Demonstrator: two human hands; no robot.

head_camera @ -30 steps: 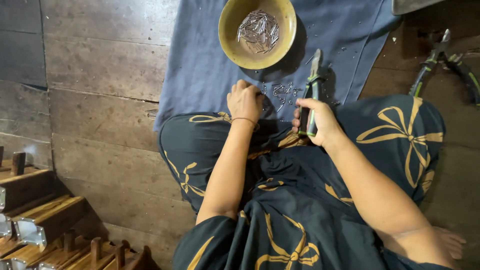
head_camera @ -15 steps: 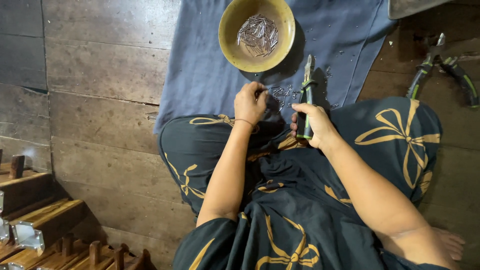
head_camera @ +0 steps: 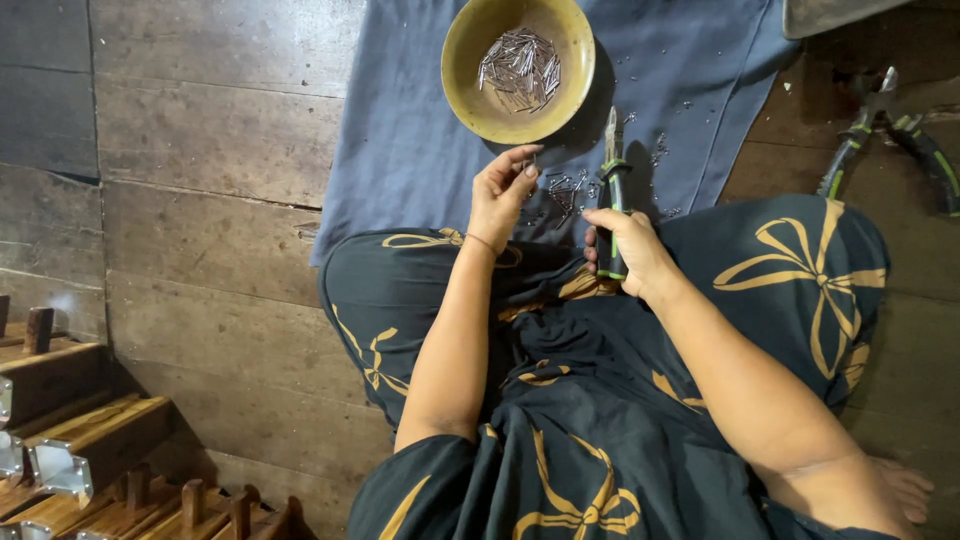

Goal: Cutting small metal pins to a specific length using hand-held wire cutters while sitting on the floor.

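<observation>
A dark plank floor (head_camera: 200, 250) fills the left of the frame, with a blue cloth (head_camera: 400, 150) spread over it at upper centre and wooden pieces (head_camera: 70, 430) stacked at lower left. At centre, the left hand (head_camera: 500, 195) pinches a thin metal pin (head_camera: 533, 160) between thumb and fingertips just below the yellow bowl (head_camera: 470, 40) of pins, while the right hand (head_camera: 625, 250) is wrapped tight around green-handled pliers (head_camera: 612, 175), nose toward the bowl. Loose pins (head_camera: 565, 190) lie on the cloth between the hands, and a second pair of pliers (head_camera: 890, 130) rests on the floor at upper right.
</observation>
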